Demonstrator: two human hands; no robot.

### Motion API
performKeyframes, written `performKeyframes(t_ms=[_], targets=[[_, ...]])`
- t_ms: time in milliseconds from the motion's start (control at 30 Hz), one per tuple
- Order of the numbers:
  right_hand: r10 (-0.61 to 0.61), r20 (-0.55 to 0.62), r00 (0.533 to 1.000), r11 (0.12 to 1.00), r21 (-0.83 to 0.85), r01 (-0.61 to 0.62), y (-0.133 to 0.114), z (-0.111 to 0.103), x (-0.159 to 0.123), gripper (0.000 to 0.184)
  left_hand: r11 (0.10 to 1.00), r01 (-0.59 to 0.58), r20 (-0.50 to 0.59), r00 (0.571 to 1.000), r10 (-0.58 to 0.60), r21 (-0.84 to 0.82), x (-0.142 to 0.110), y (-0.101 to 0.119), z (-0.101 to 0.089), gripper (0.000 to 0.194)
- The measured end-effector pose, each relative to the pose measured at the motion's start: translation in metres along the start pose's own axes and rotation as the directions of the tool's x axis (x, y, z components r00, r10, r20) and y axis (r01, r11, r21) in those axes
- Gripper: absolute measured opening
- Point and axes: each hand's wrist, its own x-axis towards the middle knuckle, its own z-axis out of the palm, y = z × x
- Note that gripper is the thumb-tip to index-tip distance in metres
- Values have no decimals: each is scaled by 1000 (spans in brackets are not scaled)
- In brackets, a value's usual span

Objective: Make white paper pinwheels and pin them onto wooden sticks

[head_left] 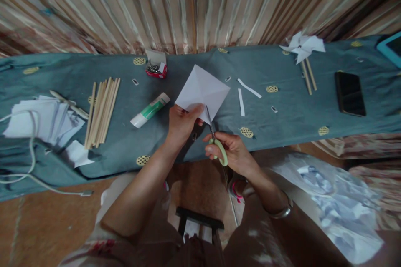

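A square of white paper (pixel 205 85) with crease lines is pinched by my left hand (pixel 184 121) at its near left edge, thumb on top. My right hand (pixel 230 150) grips green-handled scissors (pixel 222 154), whose blades lie over the paper's near corner, pointing away from me. Left of the paper lies a glue stick (pixel 150 110) with a green and white label. Behind it stands an opened small red box (pixel 156 69) of shiny metal pieces. Two thin white paper strips (pixel 241 102) rest to the right of the paper.
Wooden sticks (pixel 102 112), a pen (pixel 69 104) and stacked white paper (pixel 44 119) lie at the left, near a white cable (pixel 33 150). Rightward are a paper pinwheel (pixel 303 46), two sticks (pixel 308 76) and a black phone (pixel 350 94). A plastic bag (pixel 338 204) sits below the table's right side.
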Motion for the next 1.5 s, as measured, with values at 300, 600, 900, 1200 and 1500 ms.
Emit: performKeyframes(t_ms=[300,600,900,1200,1500], targets=[[31,-3,1000,997,75,-31,-2,3,-2,49,999,-3,29,1000,4,-33,-3,3,-1,16],[25,-21,999,997,76,-23,-4,1,-1,47,999,-15,58,998,13,31,-7,1,-1,15],[23,-16,1000,996,91,-22,-1,-1,-1,45,1000,-7,55,998,8,-9,-7,0,-1,17],[6,-8,1000,1000,-1,-6,-5,-5,-2,48,1000,2,59,998,-1,-10,-10,2,0,17],[24,-3,1000,998,62,-24,-8,-3,-2,47,1000,-18,81,997,18,-2,-8,1,-1,17]])
